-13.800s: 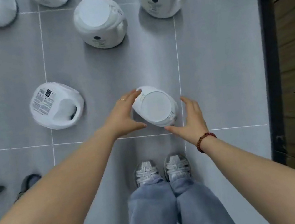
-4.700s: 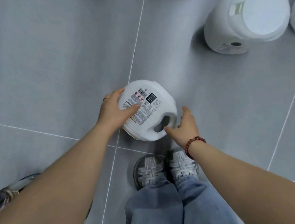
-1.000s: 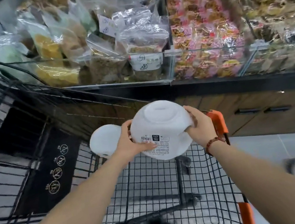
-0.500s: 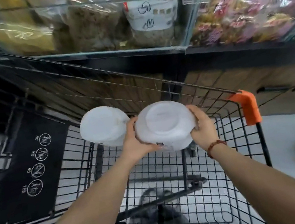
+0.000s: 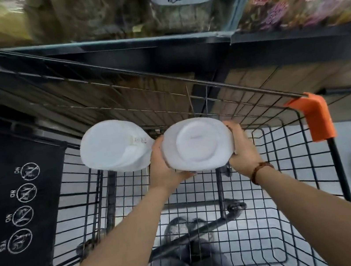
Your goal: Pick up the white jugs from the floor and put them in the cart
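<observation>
I clamp the white jug [image 5: 197,144] between my left hand [image 5: 164,169] and right hand [image 5: 240,147], palms pressed on its sides, base up, so it settles inside the cart [image 5: 277,220] beside the other jug [image 5: 114,146]

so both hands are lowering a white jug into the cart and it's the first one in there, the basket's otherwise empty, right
Not quite. The left hand and right hand do hold a white jug inside the cart, but it is not the first: the head view shows another white jug already in the basket, just left of the held one.
</observation>
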{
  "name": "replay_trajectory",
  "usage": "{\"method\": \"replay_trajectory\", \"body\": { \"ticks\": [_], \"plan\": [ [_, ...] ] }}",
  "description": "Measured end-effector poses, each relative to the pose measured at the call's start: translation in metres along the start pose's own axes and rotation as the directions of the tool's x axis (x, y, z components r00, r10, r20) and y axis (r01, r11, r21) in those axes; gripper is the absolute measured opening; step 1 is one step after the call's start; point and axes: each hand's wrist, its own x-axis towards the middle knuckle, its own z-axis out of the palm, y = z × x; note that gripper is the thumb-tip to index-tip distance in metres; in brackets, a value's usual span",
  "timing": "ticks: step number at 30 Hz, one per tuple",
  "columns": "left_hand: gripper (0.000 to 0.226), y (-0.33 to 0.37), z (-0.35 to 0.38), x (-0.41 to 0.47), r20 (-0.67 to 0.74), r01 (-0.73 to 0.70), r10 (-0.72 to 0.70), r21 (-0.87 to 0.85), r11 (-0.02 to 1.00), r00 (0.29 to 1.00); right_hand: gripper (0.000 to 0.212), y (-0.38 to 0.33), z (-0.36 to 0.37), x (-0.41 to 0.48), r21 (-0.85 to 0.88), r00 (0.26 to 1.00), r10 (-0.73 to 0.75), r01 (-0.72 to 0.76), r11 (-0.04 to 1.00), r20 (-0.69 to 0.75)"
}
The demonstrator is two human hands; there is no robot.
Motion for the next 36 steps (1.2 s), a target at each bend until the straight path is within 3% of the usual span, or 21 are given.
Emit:
{"method": "replay_trajectory", "body": {
  "ticks": [5,9,14,22,26,36],
  "plan": [
    [0.113,0.009,0.0,0.003,-0.007,0.019,-0.018,0.289,0.957,1.0,0.084,-0.008,-0.001,-0.009,0.011,0.999,0.027,-0.028,1.0,0.031],
    [0.101,0.032,-0.007,0.002,0.057,-0.001,-0.029,0.47,0.883,0.998,0.082,-0.019,-0.006,-0.014,-0.07,0.993,0.103,-0.099,0.993,0.053],
    [0.082,0.065,-0.027,-0.004,0.235,-0.118,-0.03,0.589,0.8,0.972,0.051,-0.04,-0.03,-0.029,-0.107,0.989,0.133,-0.139,0.984,-0.06],
    [0.039,0.166,-0.017,-0.019,0.413,-0.342,0.11,0.545,0.766,0.904,0.031,-0.098,-0.104,-0.082,0.025,0.957,0.101,-0.098,0.995,-0.27],
    [0.034,0.222,0.01,-0.033,0.493,-0.44,0.199,0.439,0.784,0.847,0.025,-0.109,-0.146,-0.116,0.042,0.908,0.09,-0.08,0.996,-0.408],
    [0.029,0.294,0.139,-0.101,0.718,-0.638,0.295,0.263,0.723,0.63,0.022,-0.062,-0.231,-0.249,0.186,0.693,0.25,-0.167,0.968,-0.676]
  ]
}}
